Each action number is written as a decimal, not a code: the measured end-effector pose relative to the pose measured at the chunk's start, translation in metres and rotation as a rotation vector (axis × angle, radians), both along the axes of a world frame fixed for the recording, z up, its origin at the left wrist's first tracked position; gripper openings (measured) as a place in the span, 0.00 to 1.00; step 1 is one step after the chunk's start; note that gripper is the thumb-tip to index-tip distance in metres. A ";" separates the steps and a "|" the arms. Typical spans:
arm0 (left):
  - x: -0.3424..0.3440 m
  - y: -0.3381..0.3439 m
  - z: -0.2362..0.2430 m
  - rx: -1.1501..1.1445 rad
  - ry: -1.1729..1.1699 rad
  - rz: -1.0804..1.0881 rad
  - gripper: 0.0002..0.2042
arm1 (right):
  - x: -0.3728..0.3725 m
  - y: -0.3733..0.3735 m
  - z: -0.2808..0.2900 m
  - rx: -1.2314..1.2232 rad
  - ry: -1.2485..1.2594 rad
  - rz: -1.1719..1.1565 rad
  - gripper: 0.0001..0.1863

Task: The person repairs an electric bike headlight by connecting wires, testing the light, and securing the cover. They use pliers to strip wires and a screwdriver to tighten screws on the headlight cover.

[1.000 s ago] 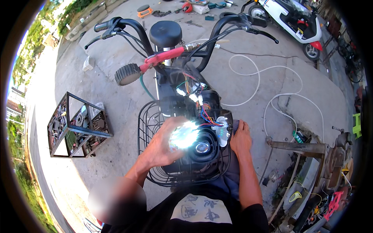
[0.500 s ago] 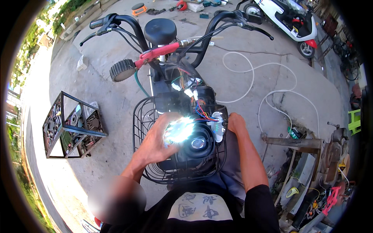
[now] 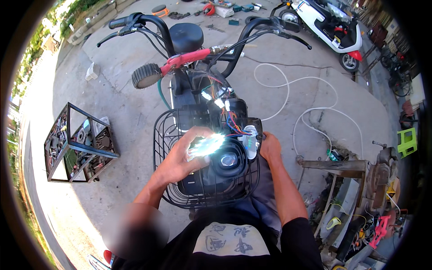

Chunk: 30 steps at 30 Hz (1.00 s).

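In the head view, gripping with the left hand (image 3: 180, 157) a dazzling thing (image 3: 206, 146), too full of glare to make out in shape — closing thumb and fingers part-way round it. Holding it over the left part of a black wire basket (image 3: 156, 150), just beside and to the left of a round black headlamp (image 3: 228, 160). Placing the right hand (image 3: 271, 147) by the right edge of a black casing (image 3: 255, 123), hiding most of the fingers behind it — not being able to tell how far open, nor whether gripping or only touching. Showing a pale panel (image 3: 250, 143) between headlamp and right hand, with coloured wires (image 3: 231, 119) running from its upper end toward white connectors (image 3: 219, 103). Beyond these, showing a reddish-pink tool (image 3: 193, 57) with a ribbed round end, slanting between black handlebars (image 3: 165, 36), and farther back a black saddle (image 3: 186, 38). Looping a white hose (image 3: 288, 87) over the ground on the right, near a metal vise (image 3: 383, 164) and a green stool (image 3: 407, 135). On the left, displaying a metal frame bin (image 3: 93, 150) full of scrap parts; at upper right, parking a white scooter (image 3: 310, 20).
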<state>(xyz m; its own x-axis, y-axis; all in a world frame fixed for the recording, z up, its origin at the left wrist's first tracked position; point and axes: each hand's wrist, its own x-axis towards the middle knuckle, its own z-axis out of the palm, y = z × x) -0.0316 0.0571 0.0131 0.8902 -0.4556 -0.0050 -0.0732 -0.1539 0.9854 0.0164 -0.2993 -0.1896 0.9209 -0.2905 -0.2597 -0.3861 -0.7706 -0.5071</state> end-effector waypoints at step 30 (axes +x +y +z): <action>0.011 0.001 -0.021 -0.131 0.262 0.173 0.26 | -0.027 -0.004 0.003 -0.062 -0.087 -0.080 0.37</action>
